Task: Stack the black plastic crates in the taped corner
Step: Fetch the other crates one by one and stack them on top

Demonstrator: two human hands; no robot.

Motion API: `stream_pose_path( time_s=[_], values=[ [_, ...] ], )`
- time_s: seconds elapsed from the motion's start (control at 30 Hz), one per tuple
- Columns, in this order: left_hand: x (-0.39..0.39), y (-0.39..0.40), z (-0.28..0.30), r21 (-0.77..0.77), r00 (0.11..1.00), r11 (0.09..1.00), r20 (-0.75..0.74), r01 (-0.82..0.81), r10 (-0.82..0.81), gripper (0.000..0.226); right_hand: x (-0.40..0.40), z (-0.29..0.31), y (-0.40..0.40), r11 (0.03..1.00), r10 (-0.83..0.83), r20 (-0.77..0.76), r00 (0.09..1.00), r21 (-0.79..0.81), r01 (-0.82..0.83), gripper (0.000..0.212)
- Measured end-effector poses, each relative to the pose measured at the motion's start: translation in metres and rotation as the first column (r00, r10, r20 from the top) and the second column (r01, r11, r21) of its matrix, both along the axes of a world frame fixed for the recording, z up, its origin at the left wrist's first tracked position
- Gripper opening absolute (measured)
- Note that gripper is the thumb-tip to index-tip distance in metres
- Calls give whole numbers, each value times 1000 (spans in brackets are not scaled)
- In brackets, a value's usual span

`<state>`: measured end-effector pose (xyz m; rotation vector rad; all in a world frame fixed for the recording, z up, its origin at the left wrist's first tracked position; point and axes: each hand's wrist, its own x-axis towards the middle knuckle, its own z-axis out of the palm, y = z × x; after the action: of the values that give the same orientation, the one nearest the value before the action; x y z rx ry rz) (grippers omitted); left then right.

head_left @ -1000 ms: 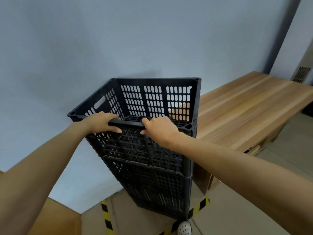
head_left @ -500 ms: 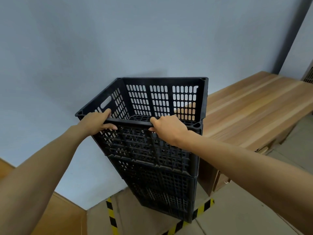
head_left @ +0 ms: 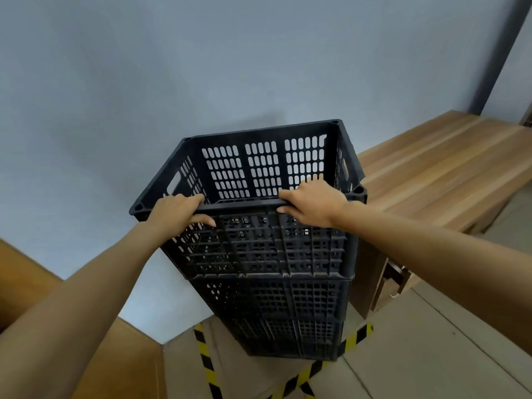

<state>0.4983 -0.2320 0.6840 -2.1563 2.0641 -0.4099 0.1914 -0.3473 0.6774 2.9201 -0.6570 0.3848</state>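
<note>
Since the earlier frame both hands have slid apart along the near rim, out toward the corners, and the view has swung a bit. The left hand and right hand are both wrapped over the front edge of the top crate, fingers inside, thumbs outside. That crate sits on the stack of black crates, which stands on the floor inside the yellow-black tape, against the wall next to the wooden counter. My worry: the tower looks tall, so pulling or leaning on the rim could tip it, or leave the top crate badly seated.
</note>
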Motion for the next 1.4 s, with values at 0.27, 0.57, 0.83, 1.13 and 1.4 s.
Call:
stream_pose_path(
  time_s=[0.27, 0.57, 0.83, 1.13, 1.4],
  values=[
    [-33, 40, 1, -28, 996, 999, 84, 15, -12, 87, -11, -2, -1, 996, 36, -70, 997, -78, -41, 55],
    [-58, 51, -6, -88, 991, 993, 100, -81, 90, 73, -17, -5, -12, 990, 16, -92, 996, -138, -29, 57],
    [-79, 27, -14, -167, 987, 980, 99, -110, 128, 72, -26, -4, -59, 978, 53, -104, 993, -198, -73, 60],
    [-113, -16, -17, -226, 972, 954, 84, -196, 220, 69, -32, -3, -129, 971, 87, -99, 991, -215, -107, 87],
    [-120, -49, -18, -274, 958, 935, 108, -227, 265, 68, -26, -4, -181, 959, 155, -48, 987, -232, -162, 64]
  ],
)
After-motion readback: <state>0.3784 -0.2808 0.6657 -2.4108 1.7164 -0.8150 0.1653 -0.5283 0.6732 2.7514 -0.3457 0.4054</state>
